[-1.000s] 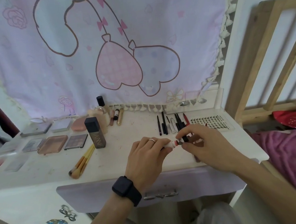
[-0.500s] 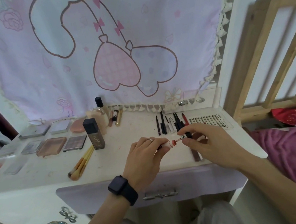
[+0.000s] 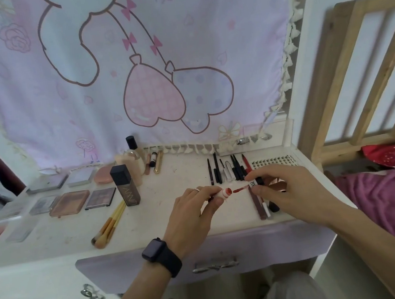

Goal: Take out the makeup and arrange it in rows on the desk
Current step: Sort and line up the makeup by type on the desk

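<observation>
lip gloss tube (image 3: pixel 223 192) sits pinched in the left hand (image 3: pixel 193 213) mid frame; the right hand (image 3: pixel 286 193) pinches its red wand (image 3: pixel 242 188) just beside it.

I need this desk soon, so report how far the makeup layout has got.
Done: palettes lie in rows at the left, pencils side by side at the back right. In hand: the left hand holds a lip tint tube, the right hand its wand cap, wand out of the tube. Left: close it and lay it in a row. The drawer is shut, contents hidden.
</observation>
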The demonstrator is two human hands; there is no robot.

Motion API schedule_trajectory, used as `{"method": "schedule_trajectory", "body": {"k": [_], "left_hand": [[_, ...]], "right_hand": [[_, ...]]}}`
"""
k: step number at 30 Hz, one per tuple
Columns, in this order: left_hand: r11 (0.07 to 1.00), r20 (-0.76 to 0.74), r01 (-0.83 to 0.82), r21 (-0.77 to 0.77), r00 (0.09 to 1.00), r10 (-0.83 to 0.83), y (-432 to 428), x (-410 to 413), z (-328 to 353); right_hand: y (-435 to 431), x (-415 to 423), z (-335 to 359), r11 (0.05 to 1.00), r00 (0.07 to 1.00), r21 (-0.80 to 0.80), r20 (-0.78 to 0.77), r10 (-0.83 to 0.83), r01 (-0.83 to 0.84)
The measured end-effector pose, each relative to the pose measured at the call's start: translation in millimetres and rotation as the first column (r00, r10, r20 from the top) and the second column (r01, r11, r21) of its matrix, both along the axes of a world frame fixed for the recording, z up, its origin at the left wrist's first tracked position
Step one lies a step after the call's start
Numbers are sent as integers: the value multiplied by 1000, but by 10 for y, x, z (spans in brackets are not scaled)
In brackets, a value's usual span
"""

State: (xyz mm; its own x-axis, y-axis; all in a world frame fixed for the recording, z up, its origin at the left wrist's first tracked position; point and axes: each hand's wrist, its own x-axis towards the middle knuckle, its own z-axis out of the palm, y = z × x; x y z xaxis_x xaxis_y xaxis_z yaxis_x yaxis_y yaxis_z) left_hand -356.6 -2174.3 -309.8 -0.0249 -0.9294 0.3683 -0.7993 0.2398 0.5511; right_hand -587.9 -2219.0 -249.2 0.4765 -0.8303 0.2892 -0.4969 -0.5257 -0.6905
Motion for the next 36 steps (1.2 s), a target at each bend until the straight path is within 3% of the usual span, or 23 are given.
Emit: {"method": "schedule_trajectory", "body": {"k": [3, 6, 12, 17, 22, 28, 31, 36], "left_hand": [[1000, -87, -7, -3, 996, 7, -12, -14, 51], [999, -222, -34, 29, 974, 40, -33, -56, 111], [998, -423, -37, 47, 905, 54, -273, -230, 388], [997, -423, 32, 73, 906, 2, -652, -511, 732], [980, -206, 133, 149, 973, -101, -1076, -871, 895], [925, 23, 150, 349, 985, -169, -1527, -1176, 740], [911, 164, 110, 398, 968, -188, -1682, -1269, 660], [910, 427, 49, 412, 872, -240, -1826, -1408, 574]], "right_hand": [[-32, -53, -39, 999, 998, 4, 53, -37, 37], [-78, -105, -106, 993, 968, 89, 234, -92, 72], [-210, -326, -197, 921, 734, 382, 646, -210, -73], [-367, -666, -319, 903, 651, 430, 684, -329, 4], [-515, -968, -533, 896, 698, 429, 606, -381, 116], [-721, -1137, -876, 870, 772, 387, 435, -464, 305], [-795, -1134, -942, 870, 825, 304, 306, -476, 389], [-921, -994, -1008, 851, 833, 207, 192, -519, 483]]}}
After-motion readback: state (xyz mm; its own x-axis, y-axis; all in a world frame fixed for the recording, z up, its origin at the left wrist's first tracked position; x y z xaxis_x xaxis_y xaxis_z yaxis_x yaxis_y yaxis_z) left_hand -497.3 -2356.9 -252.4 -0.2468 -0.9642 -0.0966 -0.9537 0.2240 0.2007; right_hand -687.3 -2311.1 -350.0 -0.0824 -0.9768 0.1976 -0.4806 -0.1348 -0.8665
